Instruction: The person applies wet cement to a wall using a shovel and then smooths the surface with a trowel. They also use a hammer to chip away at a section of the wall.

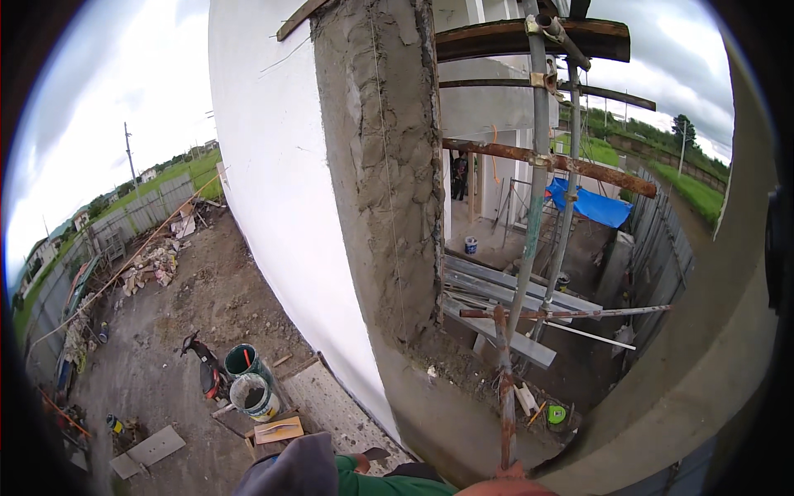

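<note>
Low in the view my left hand (361, 464) comes out of a green sleeve, its fingers closed. It seems to hold a trowel, whose dark blade (377, 453) points right. Beside it on a plank lies a wooden float (279, 430). Behind that stand a white bucket (252, 397) with grey mix inside and a dark green bucket (241, 360) with an orange-handled thing in it. A reddish, skin-like shape (506, 486) at the lower edge, by the foot of a rusty pipe (505, 388), may be my right hand; its fingers are not distinct.
A rough mortared column face (385, 165) with a taut string rises ahead, beside a smooth white wall (273, 165). Scaffold pipes (538, 207) and planks stand to the right. A round green object (557, 414) lies on the ledge. Far below left is a motorcycle (207, 368).
</note>
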The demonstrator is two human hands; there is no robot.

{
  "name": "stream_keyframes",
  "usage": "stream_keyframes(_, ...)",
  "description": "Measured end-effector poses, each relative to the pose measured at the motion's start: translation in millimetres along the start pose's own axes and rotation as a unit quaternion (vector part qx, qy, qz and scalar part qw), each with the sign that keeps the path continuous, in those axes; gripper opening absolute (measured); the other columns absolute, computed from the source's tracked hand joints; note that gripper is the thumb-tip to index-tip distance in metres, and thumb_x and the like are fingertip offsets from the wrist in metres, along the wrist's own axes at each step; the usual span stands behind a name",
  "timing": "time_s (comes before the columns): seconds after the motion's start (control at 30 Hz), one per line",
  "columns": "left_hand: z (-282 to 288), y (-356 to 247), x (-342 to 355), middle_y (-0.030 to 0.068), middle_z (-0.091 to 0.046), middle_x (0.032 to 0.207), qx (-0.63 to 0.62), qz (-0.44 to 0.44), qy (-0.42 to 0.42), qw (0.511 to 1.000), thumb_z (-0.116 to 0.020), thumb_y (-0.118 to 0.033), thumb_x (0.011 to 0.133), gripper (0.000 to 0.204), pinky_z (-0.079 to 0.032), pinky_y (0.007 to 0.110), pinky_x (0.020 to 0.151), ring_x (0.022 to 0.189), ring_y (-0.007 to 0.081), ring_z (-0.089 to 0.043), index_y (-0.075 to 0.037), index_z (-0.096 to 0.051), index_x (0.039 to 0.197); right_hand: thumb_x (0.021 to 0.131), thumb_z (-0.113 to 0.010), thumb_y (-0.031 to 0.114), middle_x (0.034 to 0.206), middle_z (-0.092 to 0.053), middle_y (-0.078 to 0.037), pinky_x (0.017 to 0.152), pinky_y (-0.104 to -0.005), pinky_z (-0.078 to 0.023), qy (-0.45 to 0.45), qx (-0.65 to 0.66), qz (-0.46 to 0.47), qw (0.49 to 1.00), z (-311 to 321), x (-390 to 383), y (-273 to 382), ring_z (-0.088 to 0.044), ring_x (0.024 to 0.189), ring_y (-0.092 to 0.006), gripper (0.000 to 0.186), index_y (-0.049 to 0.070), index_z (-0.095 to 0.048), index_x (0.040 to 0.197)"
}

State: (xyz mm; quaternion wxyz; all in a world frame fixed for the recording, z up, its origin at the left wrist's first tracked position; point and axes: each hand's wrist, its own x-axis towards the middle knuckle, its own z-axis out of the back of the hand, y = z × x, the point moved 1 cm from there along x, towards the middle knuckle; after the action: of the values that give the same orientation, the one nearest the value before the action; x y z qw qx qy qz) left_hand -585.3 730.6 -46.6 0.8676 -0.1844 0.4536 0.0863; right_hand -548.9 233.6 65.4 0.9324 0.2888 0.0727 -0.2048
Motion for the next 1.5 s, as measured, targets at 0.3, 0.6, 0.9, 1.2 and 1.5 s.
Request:
stream_keyframes(0.3, -69, 30, -41, 0.0224, -0.075, 0.097, -0.072, 0.114, -0.126, 0.983, -0.066, -0.020, 0.081, 0.025, -0.059, 0.052, 0.074, 0.091, 0.0409, -0.074, -0.001, -0.079, 0.091, 0.083, -0.074, 0.037, 0.109, -0.070, -0.029, 0.087, -0.0563, -0.053, -0.047, -0.073, 0.051, 0.995, 3, -4, 11, -0.068, 0.101, -0.0490, 0.057, -0.007, -0.060, 0.116)
stream_keyframes(0.6, -193, 70, -46, 0.0258, -0.072, 0.111, -0.350, 0.245, -0.203, 0.881, -0.056, -0.019, 0.084, 0.036, -0.057, 0.050, 0.093, 0.108, 0.0416, -0.070, 0.000, -0.074, 0.109, 0.088, -0.073, 0.039, 0.111, -0.068, -0.033, 0.089, -0.0523, -0.053, 0.021, -0.103, 0.079, 0.991, 1, 5, 17, -0.068, 0.100, -0.0459, 0.066, -0.016, -0.057, 0.119)
stream_keyframes(0.9, -241, 126, -59, 0.0236, -0.069, 0.124, -0.367, 0.274, 0.042, 0.888, -0.054, -0.029, 0.091, 0.041, -0.054, 0.048, 0.099, 0.115, 0.0396, -0.068, -0.001, -0.074, 0.114, 0.087, -0.075, 0.042, 0.113, -0.067, -0.034, 0.090, -0.0553, -0.053, 0.029, -0.075, -0.002, 0.997, -5, 10, 38, -0.068, 0.102, -0.0466, 0.070, -0.017, -0.056, 0.120)
stream_keyframes(1.2, -159, 173, -50, 0.0259, -0.072, 0.112, -0.303, 0.254, -0.102, 0.913, -0.062, -0.034, 0.091, 0.043, -0.056, 0.050, 0.093, 0.108, 0.0438, -0.069, 0.003, -0.072, 0.112, 0.088, -0.072, 0.043, 0.113, -0.067, -0.036, 0.091, -0.0552, -0.053, -0.052, -0.161, 0.020, 0.985, -8, 3, 27, -0.067, 0.105, -0.0495, 0.071, -0.018, -0.058, 0.121)
stream_keyframes(1.5, -103, 153, -58, 0.0309, -0.070, 0.114, -0.293, 0.252, -0.102, 0.917, -0.058, -0.029, 0.091, 0.042, -0.054, 0.052, 0.097, 0.110, 0.0459, -0.068, 0.006, -0.071, 0.110, 0.087, -0.073, 0.049, 0.104, -0.072, -0.030, 0.084, -0.0553, -0.056, -0.060, -0.201, -0.009, 0.978, -8, -4, 34, -0.070, 0.095, -0.0471, 0.068, -0.012, -0.064, 0.115)
